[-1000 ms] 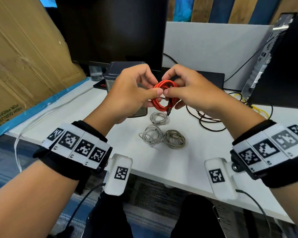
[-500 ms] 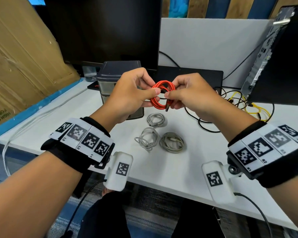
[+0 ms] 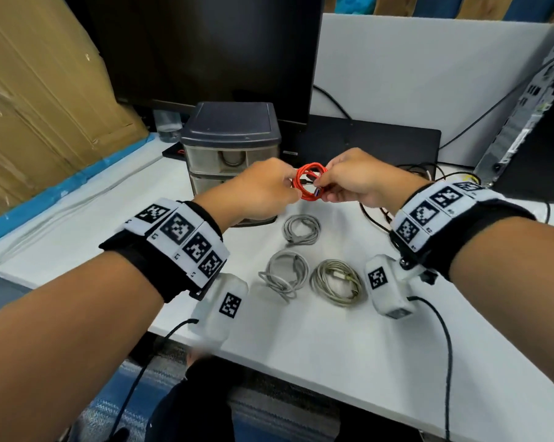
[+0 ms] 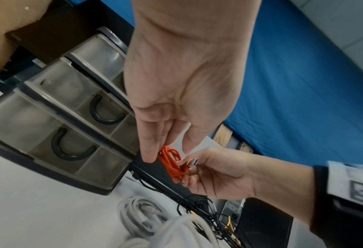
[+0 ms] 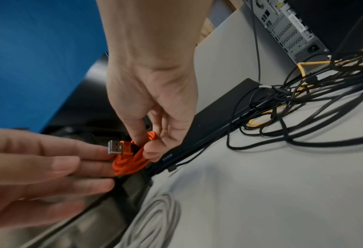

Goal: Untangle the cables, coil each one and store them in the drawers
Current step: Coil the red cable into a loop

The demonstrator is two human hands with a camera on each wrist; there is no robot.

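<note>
An orange cable wound into a small coil hangs above the white desk, in front of the grey drawer unit. My left hand pinches the coil's left side between thumb and fingers. On the other side my right hand pinches the coil, its thumb pressed near the silver USB plug. The drawers are closed. Three coiled grey cables lie on the desk under my hands.
A dark monitor stands behind the drawer unit. Black and yellow cables lie tangled at the right beside a computer tower. Cardboard leans at the left. A loose white cable trails off the desk's left edge.
Both hands still hold the orange coil and have moved outward toward the drawer unit. The plug end that hung below the coil now sits at my right fingertips.
</note>
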